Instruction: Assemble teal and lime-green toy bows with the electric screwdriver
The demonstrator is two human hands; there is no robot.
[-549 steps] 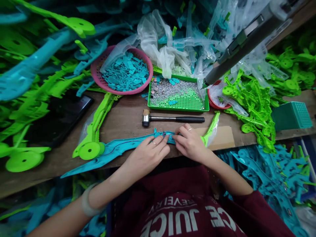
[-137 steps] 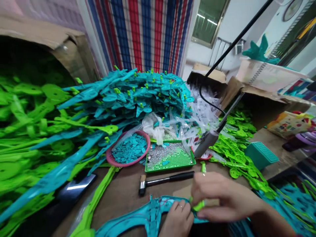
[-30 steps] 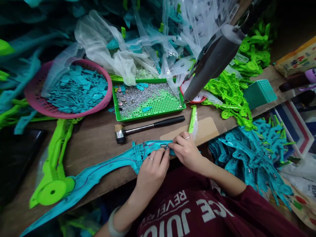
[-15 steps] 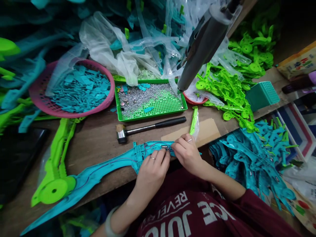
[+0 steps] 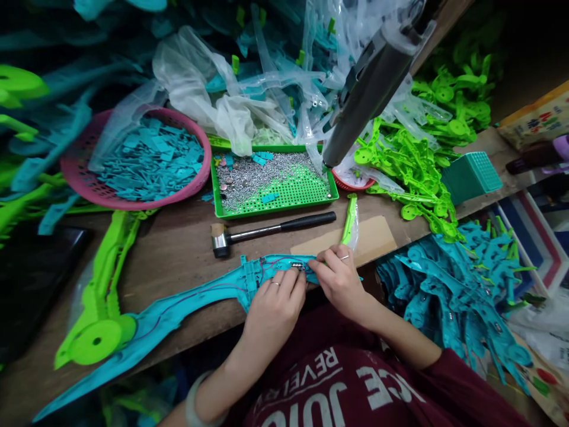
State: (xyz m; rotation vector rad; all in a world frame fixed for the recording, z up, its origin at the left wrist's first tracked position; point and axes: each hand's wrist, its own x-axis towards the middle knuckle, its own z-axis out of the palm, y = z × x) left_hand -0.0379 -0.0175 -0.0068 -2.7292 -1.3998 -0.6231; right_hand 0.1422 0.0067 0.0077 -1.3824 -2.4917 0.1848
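1. Brown wooden table (image 5: pixel 178 261), with a pink basket (image 5: pixel 203 172) and a green tray (image 5: pixel 306 193) towards its far side; a hammer (image 5: pixel 287 225) lies between the tray and the work.
2. Along the near edge lies the long blue part (image 5: pixel 204 290); its long axis slants from a pointed tip at lower left up to its right end, beneath the fingers; a green disc-ended part (image 5: pixel 95 343) sits beside its left stretch.
3. Left hand (image 5: pixel 275 305): fingers bent onto the blue part, just beside a shiny metal piece (image 5: pixel 297 265); right hand (image 5: pixel 338 281): nearer the right end, fingertips drawn narrow together there.
4. Most of the blue part's length runs out leftward from both hands; their fingertips sit close together; whether either grips anything between its fingers, I cannot tell, since the knuckles cover it.
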